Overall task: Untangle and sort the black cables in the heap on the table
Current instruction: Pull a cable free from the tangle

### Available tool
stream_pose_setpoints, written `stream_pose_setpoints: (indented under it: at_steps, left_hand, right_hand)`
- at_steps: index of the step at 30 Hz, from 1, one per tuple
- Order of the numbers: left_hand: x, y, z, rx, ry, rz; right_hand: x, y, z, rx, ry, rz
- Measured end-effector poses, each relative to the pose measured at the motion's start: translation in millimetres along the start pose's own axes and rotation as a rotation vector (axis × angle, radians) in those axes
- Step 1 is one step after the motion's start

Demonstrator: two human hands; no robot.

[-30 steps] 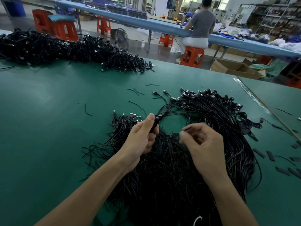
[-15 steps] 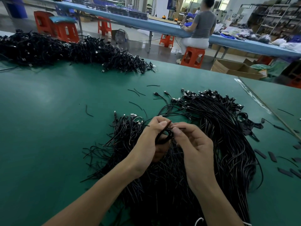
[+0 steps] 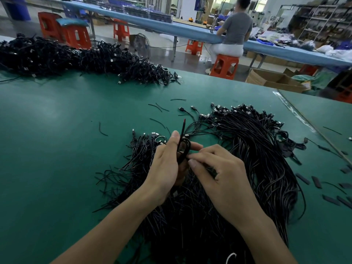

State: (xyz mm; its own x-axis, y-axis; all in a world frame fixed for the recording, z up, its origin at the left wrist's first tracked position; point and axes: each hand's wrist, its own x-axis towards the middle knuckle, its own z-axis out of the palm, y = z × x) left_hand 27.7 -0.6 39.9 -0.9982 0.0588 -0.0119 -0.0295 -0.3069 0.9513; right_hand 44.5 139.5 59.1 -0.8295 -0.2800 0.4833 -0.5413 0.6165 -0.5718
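Green matting covers the tabletop (image 3: 57,159). Nearest the camera, two bare forearms reach in from 6 o'clock over a wide heap (image 3: 257,159) of black cables that spreads from the near edge to about mid-tabletop.

The left hand (image 3: 165,168) stands on edge with its thumb pointing to 12 o'clock. Its grip is clenched around a small coil of black cable (image 3: 184,147), thumb on one side and fingers on the other. A loose end of the coil, red at the tip, sticks up toward 12 o'clock beside the thumb. The right hand (image 3: 224,180) comes in from 4 o'clock, and its grip pinches the coil's 4 o'clock edge between thumb and forefinger, with the other fingers curled beneath. Both hands hover just above the heap's middle.

The heap's plug ends fan out at 1 o'clock from the hands, and a smaller fringe of plugs lies at 10 o'clock. Flat black offcuts (image 3: 316,181) lie scattered at 3 o'clock from the heap, and thin wire scraps (image 3: 158,107) lie at 12 o'clock.

Farther off at 10 o'clock, a second cable pile (image 3: 76,58) runs along the tabletop's far edge. Beyond it stand orange stools (image 3: 76,37), a floor fan (image 3: 142,45) and, at 1 o'clock, a cardboard box (image 3: 272,80). A person (image 3: 235,29) sits, back to the camera, at a long blue tabletop (image 3: 194,33), with shelves (image 3: 320,21) behind at 2 o'clock.
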Motion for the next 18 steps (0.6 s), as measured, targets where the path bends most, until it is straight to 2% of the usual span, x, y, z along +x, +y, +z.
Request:
stream_pose_setpoints:
  at_steps: [3, 6, 9, 13, 16, 18]
  left_hand:
    - [1, 1, -1, -0.033, -0.054, -0.025]
    - [1, 0, 0, -0.027, -0.032, -0.021]
    - [2, 0, 2, 0.01, -0.004, -0.046]
    - [2, 0, 4, 0.069, -0.048, -0.149]
    - [1, 1, -3, 0.126, -0.194, -0.339]
    - [1, 1, -7, 0.173, -0.262, -0.475]
  right_hand:
    - [2, 1, -3, 0.019, 0.103, 0.049]
    - [1, -1, -2, -0.001, 0.033, 0.029]
    - [-2, -4, -1, -0.126, -0.018, -0.116]
    - [-3, -2, 0, -0.43, -0.006, -0.361]
    - [-4, 0, -4, -0.514, 0.019, -0.498]
    - [-1, 1, -6, -0.494, -0.021, -0.55]
